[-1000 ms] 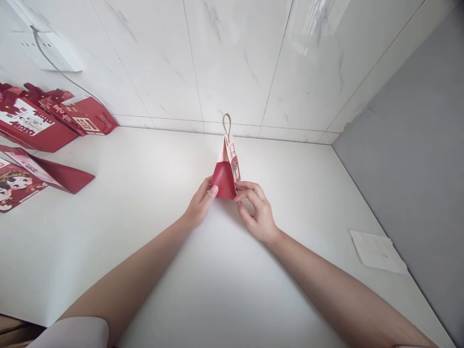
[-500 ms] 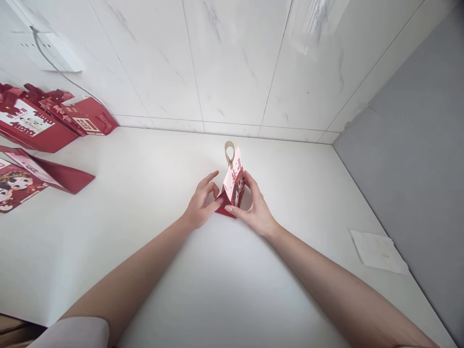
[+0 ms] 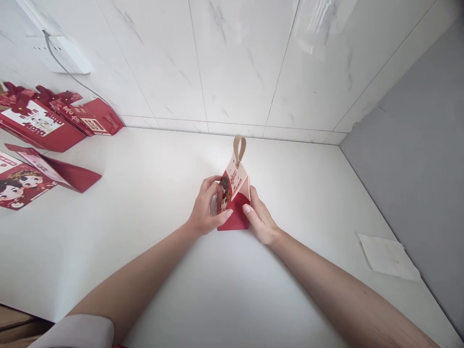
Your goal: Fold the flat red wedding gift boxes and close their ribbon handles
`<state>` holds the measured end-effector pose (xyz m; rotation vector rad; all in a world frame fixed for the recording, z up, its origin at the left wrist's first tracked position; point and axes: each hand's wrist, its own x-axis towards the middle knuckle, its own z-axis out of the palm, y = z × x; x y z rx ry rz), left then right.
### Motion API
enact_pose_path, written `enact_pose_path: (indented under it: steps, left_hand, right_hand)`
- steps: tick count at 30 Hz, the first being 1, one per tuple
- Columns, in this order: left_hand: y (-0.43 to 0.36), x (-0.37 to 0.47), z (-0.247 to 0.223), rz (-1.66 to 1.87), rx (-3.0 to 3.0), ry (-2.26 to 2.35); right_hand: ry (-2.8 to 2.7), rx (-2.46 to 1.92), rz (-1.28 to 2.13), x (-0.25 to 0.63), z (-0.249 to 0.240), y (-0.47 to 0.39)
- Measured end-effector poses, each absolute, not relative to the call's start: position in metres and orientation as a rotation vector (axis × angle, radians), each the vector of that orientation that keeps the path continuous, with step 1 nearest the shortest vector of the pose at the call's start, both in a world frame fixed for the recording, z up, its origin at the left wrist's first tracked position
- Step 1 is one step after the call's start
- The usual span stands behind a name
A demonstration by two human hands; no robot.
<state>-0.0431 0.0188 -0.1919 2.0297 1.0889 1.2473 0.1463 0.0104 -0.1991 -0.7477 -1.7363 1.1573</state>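
Your left hand [image 3: 206,207] and right hand [image 3: 264,218], equally near, curl part-closed onto the red box [image 3: 239,213] between them, at their three and nine o'clock, its long axis toward twelve.

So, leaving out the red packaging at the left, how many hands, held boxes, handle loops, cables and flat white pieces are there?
Hands: 2 (left hand, right hand)
Held box: 1
Beige handle loop: 1
Grey cable: 1
Flat white piece: 1
Total: 6
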Motion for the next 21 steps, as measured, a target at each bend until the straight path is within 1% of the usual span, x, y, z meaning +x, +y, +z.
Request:
enact_pose_path:
  steps: [7,10,15,21]
  left_hand:
    - [0.0183,-0.0447,-0.1891,1.218,2.01,1.152]
    - [0.0205,-0.0458,-0.189,1.234,1.911,1.177]
    - [0.0204,-0.0455,-0.1886,1.243,1.761,1.164]
    - [0.0192,-0.0464,-0.1873,1.081,1.71,1.011]
  right_hand:
    - [-1.621,-0.755,1.295,0.1437,-0.1993,0.0102]
    - [-1.627,-0.821,1.303,0.1449,-0.199,0.0105]
    - [-1.575,-0.859,1.408,0.1459,-0.1973,0.0115]
    - [-1.488,-0.899,1.402,0.1463,-0.2009,0.0142]
